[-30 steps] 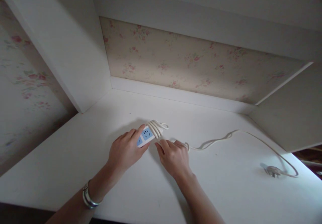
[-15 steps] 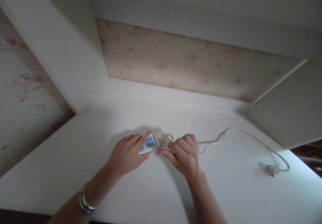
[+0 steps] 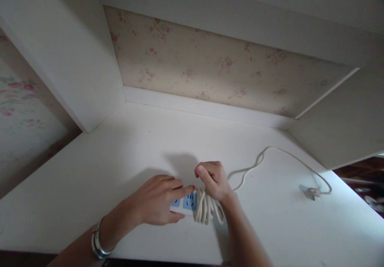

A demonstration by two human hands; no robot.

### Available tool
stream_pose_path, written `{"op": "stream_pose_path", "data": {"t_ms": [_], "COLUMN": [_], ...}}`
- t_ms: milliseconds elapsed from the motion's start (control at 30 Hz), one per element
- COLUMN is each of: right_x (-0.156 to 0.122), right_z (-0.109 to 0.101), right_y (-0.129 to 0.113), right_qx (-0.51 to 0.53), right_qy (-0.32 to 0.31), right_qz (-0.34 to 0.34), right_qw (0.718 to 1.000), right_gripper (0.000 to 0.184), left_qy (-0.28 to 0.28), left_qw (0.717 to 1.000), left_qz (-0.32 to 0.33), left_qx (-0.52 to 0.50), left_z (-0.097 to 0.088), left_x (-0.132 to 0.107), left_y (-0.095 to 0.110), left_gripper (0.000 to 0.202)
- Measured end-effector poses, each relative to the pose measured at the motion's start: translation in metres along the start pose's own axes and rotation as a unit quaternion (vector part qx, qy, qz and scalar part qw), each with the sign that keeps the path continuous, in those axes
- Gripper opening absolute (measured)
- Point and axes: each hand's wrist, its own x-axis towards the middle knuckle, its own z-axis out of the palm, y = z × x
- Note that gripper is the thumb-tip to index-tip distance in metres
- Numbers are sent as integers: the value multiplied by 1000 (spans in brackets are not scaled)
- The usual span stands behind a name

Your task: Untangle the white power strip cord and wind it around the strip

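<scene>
A white power strip (image 3: 183, 203) with blue sockets lies on the white desk (image 3: 120, 155), its white cord wound in several loops (image 3: 205, 208) around one end. My left hand (image 3: 157, 205) is closed on the strip, forefinger stretched over the sockets. My right hand (image 3: 213, 180) is curled just behind the loops, pinching the cord. The loose cord (image 3: 258, 161) trails right across the desk to the plug (image 3: 312, 194).
A white side panel (image 3: 75, 59) rises at the left, another (image 3: 339, 127) at the right. Floral wallpaper (image 3: 210, 67) backs the alcove under a white shelf. My left wrist wears a metal bracelet (image 3: 98, 243). Dark items (image 3: 372, 203) lie past the desk's right edge.
Both hands and the power strip have come nearer to me. My right hand has carried the cord over the strip, adding to the loops. The loose cord is shorter and the plug has slid left.
</scene>
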Motion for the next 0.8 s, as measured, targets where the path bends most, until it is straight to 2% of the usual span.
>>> {"op": "stream_pose_path", "data": {"t_ms": [100,233,400,533,600,700,800], "right_x": [3,6,8,12,14,14,9], "right_z": [6,16,28,28,23,15,12], "right_y": [3,7,10,8,7,7,11], "right_qx": [85,182,214,246,238,209,121], "right_qy": [-46,-47,-95,-81,-76,-105,-114], "right_qz": [71,152,178,206,209,191,118], "right_qw": [993,970,956,943,945,953,979], "right_gripper": [61,67,70,73,72,68,60], "left_qy": [-1,13,48,113,143,176,212], "left_qw": [1000,998,994,986,981,978,974], "left_qz": [13,33,66,59,52,40,9], "left_qx": [-24,-54,-70,-107,-117,-104,-84], "left_z": [-2,-6,-8,-6,-5,-5,-7], "left_x": [-3,-6,-7,-8,-8,-9,-9], "left_y": [0,-2,-1,-3,-6,-11,-15], "left_gripper": [56,56,50,50,55,62,64]}}
